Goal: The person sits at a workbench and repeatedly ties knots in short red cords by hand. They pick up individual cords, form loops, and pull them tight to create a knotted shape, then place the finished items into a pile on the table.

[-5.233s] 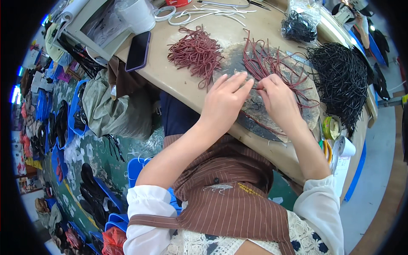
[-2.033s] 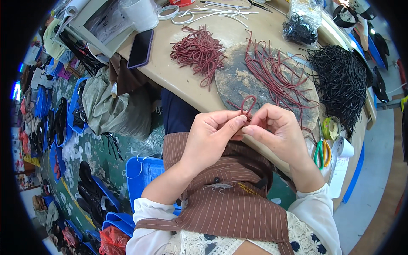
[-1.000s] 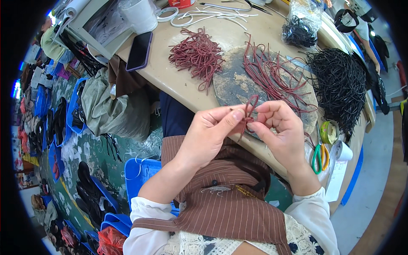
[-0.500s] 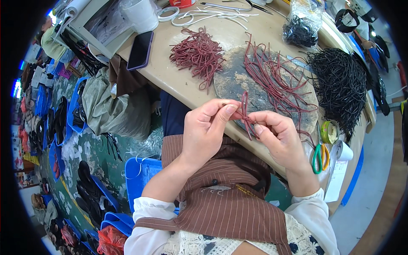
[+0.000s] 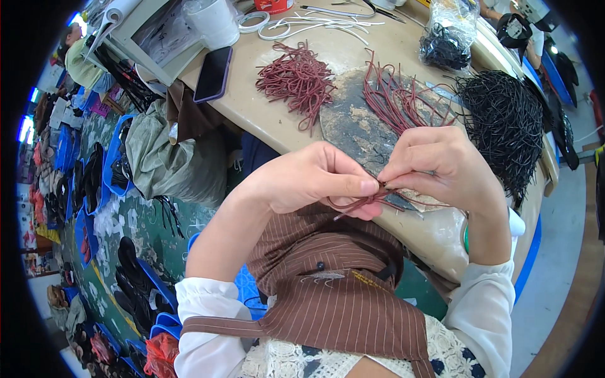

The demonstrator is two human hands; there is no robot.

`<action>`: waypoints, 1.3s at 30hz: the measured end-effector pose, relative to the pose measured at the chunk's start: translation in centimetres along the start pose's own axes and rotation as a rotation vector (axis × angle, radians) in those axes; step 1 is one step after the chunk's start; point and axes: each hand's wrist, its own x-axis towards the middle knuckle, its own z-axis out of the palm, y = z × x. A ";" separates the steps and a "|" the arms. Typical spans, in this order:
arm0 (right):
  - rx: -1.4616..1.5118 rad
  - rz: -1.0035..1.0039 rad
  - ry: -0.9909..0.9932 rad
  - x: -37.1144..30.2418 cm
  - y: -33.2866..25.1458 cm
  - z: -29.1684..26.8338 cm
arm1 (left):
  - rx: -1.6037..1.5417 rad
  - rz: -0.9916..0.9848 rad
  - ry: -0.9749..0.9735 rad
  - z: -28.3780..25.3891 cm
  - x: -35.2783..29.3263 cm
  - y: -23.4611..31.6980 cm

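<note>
Dark red cord [image 5: 362,203], looped, held between two hands

Thin, round-sectioned cord; loop and loose ends trailing below the fingertips, above the near edge of the table [image 5: 271,129]. Left hand [image 5: 318,176]: thumb and fingers closed on the cord. Right hand [image 5: 444,160]: thumb and forefinger pinching it at the same spot; fingertips hide the crossing there. Surroundings: round, worn grey board [image 5: 353,123] with loose red cords [image 5: 386,104], partly covered by the right hand; to its left, a heap of looped red cords [image 5: 293,82]; to its right, a black cord pile [image 5: 504,116]; farther left, a dark phone [image 5: 213,74]
</note>
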 end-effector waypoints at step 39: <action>1.504 0.353 0.604 -4.7 0.6 6.9 | -0.247 -0.070 0.071 1.2 1.1 0.4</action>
